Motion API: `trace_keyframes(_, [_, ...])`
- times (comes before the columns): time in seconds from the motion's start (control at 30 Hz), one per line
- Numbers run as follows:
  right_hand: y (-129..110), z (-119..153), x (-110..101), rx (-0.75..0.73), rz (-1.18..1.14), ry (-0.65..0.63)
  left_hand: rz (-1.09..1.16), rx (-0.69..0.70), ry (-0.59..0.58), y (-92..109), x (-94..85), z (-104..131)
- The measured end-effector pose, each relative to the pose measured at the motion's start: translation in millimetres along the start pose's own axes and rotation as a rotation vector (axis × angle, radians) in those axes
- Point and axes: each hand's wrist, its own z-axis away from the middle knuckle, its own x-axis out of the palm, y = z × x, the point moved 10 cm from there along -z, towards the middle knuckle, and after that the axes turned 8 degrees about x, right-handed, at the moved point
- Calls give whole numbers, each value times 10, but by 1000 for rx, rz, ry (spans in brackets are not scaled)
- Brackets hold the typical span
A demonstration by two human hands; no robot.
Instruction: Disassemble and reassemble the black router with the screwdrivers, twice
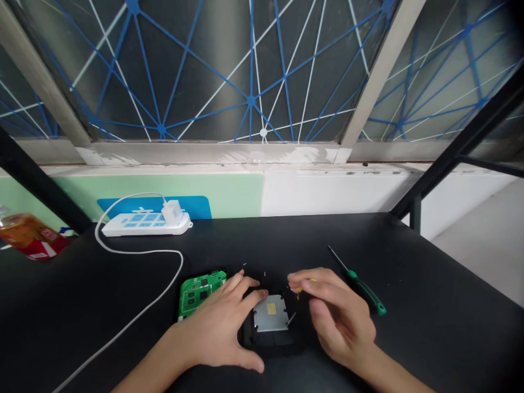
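A black plastic housing lies on the desk with a silver metal plate set in it; a small tan square sits on the plate. My left hand is spread over the housing's left side, its fingers apart, the index fingertip at the plate's upper left corner and the thumb near the front edge. In my right hand is a small screwdriver with a yellow handle, mostly hidden by the fingers. Its thin shaft slants down to the plate's lower right corner. Partly behind my left hand is a green circuit board.
A green-and-black screwdriver lies right of my right hand. Small screws are scattered behind the housing. A white power strip with a plugged-in charger and cable stands at the back left, near a drink bottle.
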Motion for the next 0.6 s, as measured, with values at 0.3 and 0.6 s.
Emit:
trace_keyframes(0.3, [100,57,-66,46,32,108,-7,22,17,38,-34,-9])
trace_keyframes(0.6, [89,34,24,57,-88,14,-2,3,-1,10,-9,3])
